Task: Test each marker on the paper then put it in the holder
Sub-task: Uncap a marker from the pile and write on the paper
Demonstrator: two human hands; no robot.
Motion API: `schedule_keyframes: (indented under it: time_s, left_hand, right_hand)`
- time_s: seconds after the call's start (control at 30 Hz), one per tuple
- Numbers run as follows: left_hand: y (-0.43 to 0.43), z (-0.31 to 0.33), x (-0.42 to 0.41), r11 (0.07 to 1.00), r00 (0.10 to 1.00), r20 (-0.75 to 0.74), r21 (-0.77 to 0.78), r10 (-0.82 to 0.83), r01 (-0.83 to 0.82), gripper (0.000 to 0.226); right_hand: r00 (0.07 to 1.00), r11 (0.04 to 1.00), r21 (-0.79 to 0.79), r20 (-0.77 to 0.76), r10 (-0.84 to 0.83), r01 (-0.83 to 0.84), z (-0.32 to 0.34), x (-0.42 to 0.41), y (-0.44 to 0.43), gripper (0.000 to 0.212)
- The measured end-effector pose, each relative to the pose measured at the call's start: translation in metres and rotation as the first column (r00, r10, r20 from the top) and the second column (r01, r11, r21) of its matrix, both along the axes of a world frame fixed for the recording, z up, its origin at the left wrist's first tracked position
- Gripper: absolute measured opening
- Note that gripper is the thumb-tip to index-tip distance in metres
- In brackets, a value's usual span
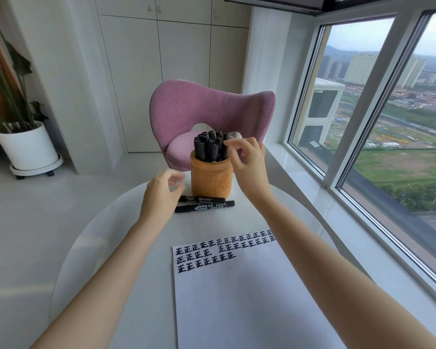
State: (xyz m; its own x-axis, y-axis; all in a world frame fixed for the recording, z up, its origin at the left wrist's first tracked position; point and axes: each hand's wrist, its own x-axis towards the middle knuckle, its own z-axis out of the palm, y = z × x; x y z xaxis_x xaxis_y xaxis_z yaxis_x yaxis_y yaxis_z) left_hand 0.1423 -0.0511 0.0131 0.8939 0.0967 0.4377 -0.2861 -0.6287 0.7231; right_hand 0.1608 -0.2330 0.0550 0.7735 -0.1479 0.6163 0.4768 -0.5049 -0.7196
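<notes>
The person's right hand is raised at the right side of a cluster of black markers, its fingers loosely bent with the tips at the cap of the rightmost one; whether they pinch that cap or only touch it cannot be told. The left hand hovers lower and to the left, fingers relaxed, slightly spread and blurred, holding nothing, just above the left ends of two more black markers. The cluster stands upright, caps up, in a carved wooden holder at the far side of a round white table. The two loose markers lie side by side on the table just in front of the holder, the far marker and the near marker, both pointing left to right. Nearer the person, a white sheet of paper lies on the table, its far edge filled with rows of the same bold black character. Beyond the table stands a pink upholstered chair. A plant in a white pot is on the floor at far left, and large windows run along the right.
</notes>
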Motion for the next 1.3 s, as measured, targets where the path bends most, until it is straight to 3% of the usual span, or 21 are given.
schedule_keyframes:
  time_s: [0.27, 0.5, 0.7, 0.77, 0.87, 0.97, 1.1, 1.3]
  left_hand:
    - [0.009, -0.028, -0.007, 0.983, 0.993, -0.117, 0.180, -0.018, 0.039, 0.020]
    - [0.001, -0.034, -0.017, 0.975, 0.988, -0.140, 0.198, -0.069, 0.096, 0.020]
    - [0.000, -0.028, -0.033, 0.988, 0.987, -0.121, 0.101, -0.107, 0.120, 0.015]
    - [0.000, -0.025, -0.042, 0.991, 0.986, -0.113, 0.046, -0.119, 0.125, 0.015]
    - [-0.003, -0.017, -0.058, 0.987, 0.983, -0.096, -0.043, -0.156, 0.153, 0.026]
    - [-0.009, -0.008, -0.076, 0.969, 0.967, -0.104, -0.109, -0.233, 0.222, 0.031]
    - [-0.018, -0.006, -0.092, 0.942, 0.926, -0.177, -0.105, -0.334, 0.319, 0.019]
    - [-0.033, -0.012, -0.112, 0.908, 0.882, -0.239, 0.001, -0.406, 0.419, 0.013]
  right_hand:
    - [0.993, 0.997, 0.077, -0.115, 0.022, -0.014, -0.033, -0.054, -0.010, 0.021]
    - [0.980, 0.995, 0.099, -0.195, 0.041, -0.022, -0.043, -0.076, -0.012, 0.022]
    - [0.949, 0.992, 0.110, -0.300, 0.098, -0.067, -0.039, -0.094, -0.006, 0.022]
    - [0.898, 0.984, 0.147, -0.411, 0.154, -0.101, -0.038, -0.100, -0.004, 0.019]
    - [0.724, 0.954, 0.255, -0.627, 0.289, -0.160, -0.037, -0.110, -0.001, 0.030]
    - [0.611, 0.895, 0.425, -0.675, 0.414, -0.138, -0.037, -0.118, 0.001, 0.044]
    - [0.714, 0.796, 0.601, -0.527, 0.461, -0.071, -0.036, -0.122, 0.000, 0.038]
    - [0.798, 0.836, 0.543, -0.468, 0.379, -0.079, -0.035, -0.131, 0.000, 0.043]
